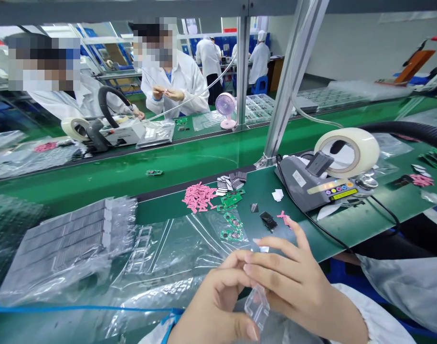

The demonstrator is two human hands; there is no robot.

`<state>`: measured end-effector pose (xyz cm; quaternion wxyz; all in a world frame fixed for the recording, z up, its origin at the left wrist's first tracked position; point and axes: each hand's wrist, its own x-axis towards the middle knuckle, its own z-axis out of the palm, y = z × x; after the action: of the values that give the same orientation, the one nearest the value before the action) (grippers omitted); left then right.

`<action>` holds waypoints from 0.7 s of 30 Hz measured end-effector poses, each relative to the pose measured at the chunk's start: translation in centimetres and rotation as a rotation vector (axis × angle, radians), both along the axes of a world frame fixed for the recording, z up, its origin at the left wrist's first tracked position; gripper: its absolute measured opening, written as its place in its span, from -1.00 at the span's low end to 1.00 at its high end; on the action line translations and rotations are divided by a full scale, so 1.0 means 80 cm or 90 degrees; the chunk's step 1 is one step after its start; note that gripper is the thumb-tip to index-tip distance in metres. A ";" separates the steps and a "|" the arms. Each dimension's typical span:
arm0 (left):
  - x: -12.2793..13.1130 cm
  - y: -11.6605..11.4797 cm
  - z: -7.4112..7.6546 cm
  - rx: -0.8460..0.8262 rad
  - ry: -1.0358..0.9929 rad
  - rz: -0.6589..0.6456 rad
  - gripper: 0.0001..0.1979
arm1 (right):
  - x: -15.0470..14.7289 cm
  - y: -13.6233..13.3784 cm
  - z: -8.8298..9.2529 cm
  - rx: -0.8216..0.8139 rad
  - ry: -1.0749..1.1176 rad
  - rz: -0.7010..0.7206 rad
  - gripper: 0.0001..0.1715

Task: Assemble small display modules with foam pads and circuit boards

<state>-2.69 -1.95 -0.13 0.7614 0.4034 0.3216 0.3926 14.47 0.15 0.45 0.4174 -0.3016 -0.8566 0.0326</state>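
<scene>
Low in front of me, my left hand (218, 306) is closed round a small clear plastic frame (257, 308), its thumb along the near side. My right hand (300, 282) reaches over from the right, index and middle fingers pressed against my left fingertips at the frame's far end. Its outer fingers stretch away; its thumb is hidden. Just beyond lie small pink strips (283, 217), black pieces (268, 221) and white pieces (277, 194). Several green circuit boards (231, 234) rest on a clear plastic sheet (182, 248), with a ladder-shaped clear strip (139, 248) farther left.
A tape roll (370, 148) sits by a grey device (304, 184) at right. Near the bench's far edge is a pink pile (199, 197). Bagged grey sheets (71, 243) are stacked left. Beyond a metal post (286, 71), a co-worker (189, 81) holds something small. One board (154, 172) lies on the green belt.
</scene>
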 end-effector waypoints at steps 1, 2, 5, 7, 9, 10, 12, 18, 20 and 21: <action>-0.001 0.000 0.000 -0.009 -0.001 0.000 -0.62 | -0.002 0.001 -0.001 -0.002 0.001 -0.003 -0.83; -0.002 0.001 0.001 -0.014 -0.002 0.000 -0.63 | -0.002 0.001 -0.003 -0.003 0.000 -0.007 -0.83; -0.007 0.001 0.005 -0.027 -0.022 0.004 -0.63 | 0.004 0.001 -0.005 0.000 -0.027 -0.024 -0.80; -0.010 0.001 0.007 -0.042 -0.037 0.019 -0.63 | 0.011 0.002 -0.004 -0.002 -0.080 -0.030 -0.77; -0.012 0.000 0.008 -0.039 -0.043 0.030 -0.64 | 0.019 0.004 -0.003 -0.015 -0.149 -0.031 -0.74; -0.013 -0.001 0.007 -0.031 -0.043 0.035 -0.64 | 0.022 0.006 -0.004 -0.020 -0.178 -0.033 -0.73; -0.014 -0.001 0.003 -0.014 -0.037 0.044 -0.63 | 0.028 0.013 -0.009 -0.022 -0.211 -0.057 -0.73; -0.017 0.006 -0.024 0.114 0.014 0.172 -0.63 | 0.033 0.017 -0.012 -0.103 -0.074 -0.148 -0.72; -0.014 0.007 -0.031 0.190 0.032 0.238 -0.65 | 0.023 0.006 -0.006 -0.192 0.047 -0.100 -0.68; -0.010 0.007 -0.034 0.234 0.049 0.274 -0.65 | 0.016 0.001 -0.003 -0.233 0.107 -0.073 -0.66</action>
<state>-3.53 -1.39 -2.83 0.5618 0.4721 0.3516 0.5813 15.76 0.19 0.17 0.4271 -0.4170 -0.7798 0.1885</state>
